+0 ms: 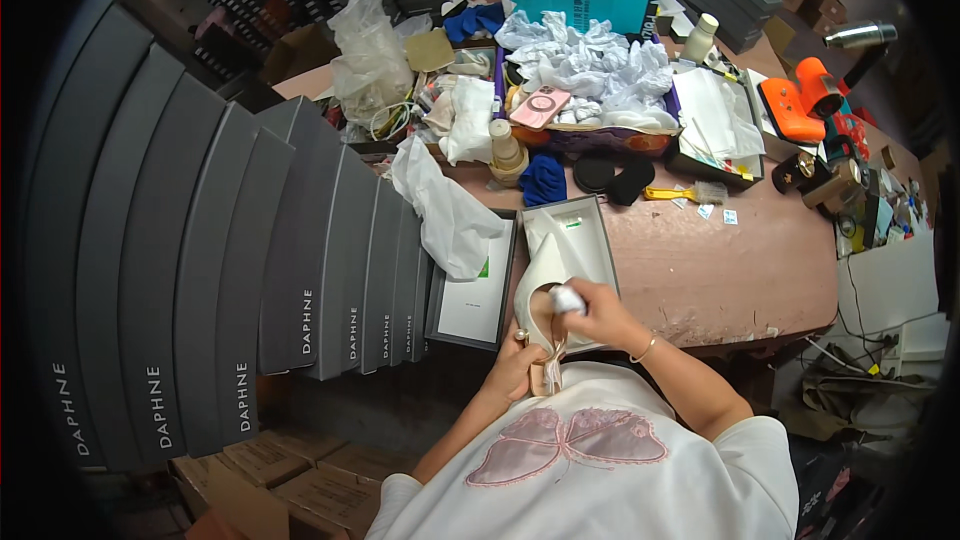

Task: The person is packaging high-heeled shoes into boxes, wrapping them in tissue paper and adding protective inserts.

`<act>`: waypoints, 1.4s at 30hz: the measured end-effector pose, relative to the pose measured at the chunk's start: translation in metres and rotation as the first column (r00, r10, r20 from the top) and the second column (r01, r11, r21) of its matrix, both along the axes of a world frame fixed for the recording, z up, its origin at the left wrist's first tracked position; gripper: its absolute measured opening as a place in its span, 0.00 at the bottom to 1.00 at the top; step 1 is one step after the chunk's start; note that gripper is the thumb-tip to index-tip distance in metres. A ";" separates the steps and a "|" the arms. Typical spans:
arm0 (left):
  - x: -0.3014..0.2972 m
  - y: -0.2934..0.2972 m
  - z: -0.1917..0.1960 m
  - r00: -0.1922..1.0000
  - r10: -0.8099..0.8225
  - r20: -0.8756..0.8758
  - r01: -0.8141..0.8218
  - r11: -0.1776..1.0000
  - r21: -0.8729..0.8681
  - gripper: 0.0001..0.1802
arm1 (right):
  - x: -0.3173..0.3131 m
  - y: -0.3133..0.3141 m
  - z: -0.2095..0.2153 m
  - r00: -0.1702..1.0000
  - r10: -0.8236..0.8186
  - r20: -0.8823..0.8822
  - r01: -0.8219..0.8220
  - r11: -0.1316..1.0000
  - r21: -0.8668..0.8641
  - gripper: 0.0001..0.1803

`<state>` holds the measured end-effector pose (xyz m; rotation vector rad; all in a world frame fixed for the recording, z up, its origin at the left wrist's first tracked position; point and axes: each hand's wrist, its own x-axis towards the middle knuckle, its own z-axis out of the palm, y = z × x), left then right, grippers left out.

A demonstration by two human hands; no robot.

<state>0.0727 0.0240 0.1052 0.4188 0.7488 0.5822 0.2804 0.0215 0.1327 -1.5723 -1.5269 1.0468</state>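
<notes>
A cream pointed high-heeled shoe (pixel 545 265) lies tilted over an open shoebox (pixel 598 235), its toe toward the far side. Around its heel and strap end, close to my body, the fingers of my left hand (pixel 513 368) are wrapped. My right hand (pixel 602 318) pinches a small white wad of paper (pixel 568 300) at the shoe's opening. What lies under the shoe in the box is mostly hidden. Left of it is another grey box part (pixel 468 308) with a white inside, and crumpled tissue paper (pixel 450 215) hangs over its far edge.
Tall stacks of grey shoeboxes (pixel 305 240) stand close on the left. A purple carton (pixel 600 140) full of crumpled paper, with a pink phone (pixel 540 107), stands at the back. A yellow-handled brush (pixel 685 193) lies on the table (pixel 720 270); an orange device (pixel 795 110) is farther right.
</notes>
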 end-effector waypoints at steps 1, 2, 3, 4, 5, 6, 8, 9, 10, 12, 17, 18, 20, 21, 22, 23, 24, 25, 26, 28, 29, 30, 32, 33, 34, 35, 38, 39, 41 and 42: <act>0.001 -0.001 -0.004 0.999 0.039 0.018 -0.039 0.999 0.001 0.34 | 0.011 0.004 -0.008 0.965 -0.186 -0.183 0.185 0.982 -0.023 0.15; 0.000 -0.004 -0.005 0.997 0.069 0.029 -0.069 0.998 0.001 0.33 | 0.027 0.018 -0.010 0.954 -0.281 -0.105 0.278 0.960 -0.045 0.15; -0.002 -0.007 -0.005 0.995 0.096 0.004 -0.096 0.995 -0.012 0.33 | 0.038 0.031 -0.011 0.928 -0.372 -0.023 0.370 0.927 -0.059 0.15; -0.003 -0.008 -0.004 0.994 0.108 -0.023 -0.108 0.994 -0.019 0.33 | 0.040 0.033 -0.024 0.939 -0.329 0.100 0.316 0.940 0.128 0.17; -0.003 -0.007 -0.002 0.993 0.107 -0.047 -0.109 0.994 -0.023 0.33 | 0.040 0.038 -0.038 0.920 -0.318 0.228 0.242 0.921 0.307 0.18; -0.004 -0.006 0.000 0.992 0.104 -0.071 -0.107 0.994 -0.027 0.34 | 0.040 0.039 -0.049 0.877 -0.329 0.351 0.142 0.874 0.464 0.20; -0.005 -0.005 -0.010 0.985 0.167 -0.044 -0.165 0.985 0.052 0.34 | 0.000 0.024 -0.008 1.000 0.014 -0.011 -0.013 0.999 0.046 0.27; -0.005 -0.009 -0.015 0.983 0.183 -0.027 -0.180 0.980 0.084 0.35 | -0.022 0.016 0.014 0.977 0.202 -0.071 -0.206 0.977 -0.061 0.29; 0.002 -0.012 -0.016 0.980 0.191 -0.048 -0.183 0.974 0.132 0.35 | -0.040 0.010 0.006 0.944 0.329 -0.038 -0.330 0.944 -0.009 0.29; 0.013 -0.026 -0.017 0.984 0.173 0.031 -0.173 0.985 -0.009 0.28 | -0.063 0.020 -0.034 0.964 0.211 0.165 -0.233 0.964 0.128 0.31; 0.008 -0.007 0.011 0.990 0.092 0.105 -0.090 0.996 -0.018 0.20 | -0.062 0.053 -0.056 0.948 0.318 -0.014 -0.318 0.944 -0.088 0.36; 0.009 -0.002 0.022 0.983 0.076 0.167 -0.071 0.997 -0.037 0.23 | -0.056 0.047 -0.052 0.952 0.301 0.054 -0.295 0.951 -0.088 0.36; 0.008 0.018 0.034 0.993 0.081 0.087 -0.078 0.996 -0.032 0.26 | -0.043 0.032 -0.030 0.939 0.286 0.191 -0.276 0.958 -0.079 0.37; 0.012 0.039 0.029 0.995 0.073 0.064 -0.073 0.997 -0.010 0.27 | -0.039 0.020 0.003 0.921 0.364 0.137 -0.356 0.931 -0.081 0.39; 0.020 0.061 0.024 0.998 0.060 0.035 -0.060 0.998 0.015 0.28 | -0.045 0.006 0.000 0.910 0.371 0.185 -0.374 0.927 -0.022 0.40; 0.024 0.069 0.014 0.995 0.058 -0.083 -0.051 0.995 0.082 0.29 | -0.046 0.008 0.007 0.903 0.371 0.215 -0.371 0.928 -0.040 0.39; 0.029 0.077 0.001 0.978 0.061 -0.201 -0.031 0.988 0.149 0.29 | -0.048 0.012 0.013 0.897 0.367 0.247 -0.366 0.929 -0.052 0.39; 0.032 0.081 -0.015 0.947 0.066 -0.313 0.001 0.978 0.210 0.30 | -0.052 0.014 0.007 0.915 0.336 0.221 -0.324 0.942 -0.089 0.40; 0.027 0.081 -0.039 0.959 0.086 -0.270 -0.055 0.991 0.120 0.29 | -0.060 0.016 -0.006 0.934 0.301 0.192 -0.279 0.951 -0.132 0.41; 0.000 0.083 -0.074 0.964 0.159 -0.211 -0.175 0.983 -0.058 0.27 | -0.071 0.031 -0.009 0.933 0.339 0.121 -0.323 0.937 -0.136 0.43; -0.002 0.082 -0.066 0.950 0.174 -0.258 -0.208 0.972 -0.110 0.26 | -0.069 0.039 -0.010 0.920 0.384 0.082 -0.372 0.919 -0.128 0.43; -0.007 0.090 -0.069 0.966 0.090 -0.244 -0.125 0.984 -0.129 0.27 | -0.069 0.037 -0.014 0.904 0.426 0.042 -0.419 0.900 -0.116 0.43; 0.007 0.082 -0.032 0.931 0.169 -0.324 -0.161 0.986 0.052 0.27 | -0.070 0.033 -0.011 0.904 0.413 0.109 -0.401 0.909 -0.116 0.45; 0.010 0.081 -0.021 0.934 0.192 -0.300 -0.167 0.980 0.109 0.27 | -0.069 0.034 -0.006 0.898 0.413 0.149 -0.402 0.910 -0.102 0.45; 0.014 0.076 -0.016 0.940 0.208 -0.270 -0.171 0.973 0.153 0.26 | -0.067 0.031 -0.005 0.891 0.412 0.190 -0.399 0.911 -0.102 0.46; 0.018 0.070 -0.012 0.945 0.222 -0.239 -0.177 0.965 0.196 0.26 | -0.068 0.027 -0.009 0.910 0.369 0.191 -0.360 0.930 -0.082 0.45; 0.021 0.055 0.001 0.959 0.171 -0.226 -0.091 0.941 0.325 0.25 | -0.057 0.005 -0.006 0.824 0.473 0.311 -0.478 0.876 -0.067 0.44; 0.024 0.057 0.008 0.955 0.152 -0.255 -0.059 0.938 0.341 0.25 | -0.052 -0.011 -0.007 0.829 0.482 0.285 -0.505 0.863 0.009 0.44; 0.024 0.055 0.003 0.972 0.125 -0.197 -0.056 0.945 0.323 0.26 | -0.041 -0.042 -0.002 0.829 0.507 0.236 -0.548 0.821 0.161 0.45; 0.025 0.056 -0.002 0.980 0.112 -0.164 -0.055 0.947 0.316 0.27 | -0.039 -0.035 0.003 0.830 0.517 0.208 -0.544 0.832 0.107 0.46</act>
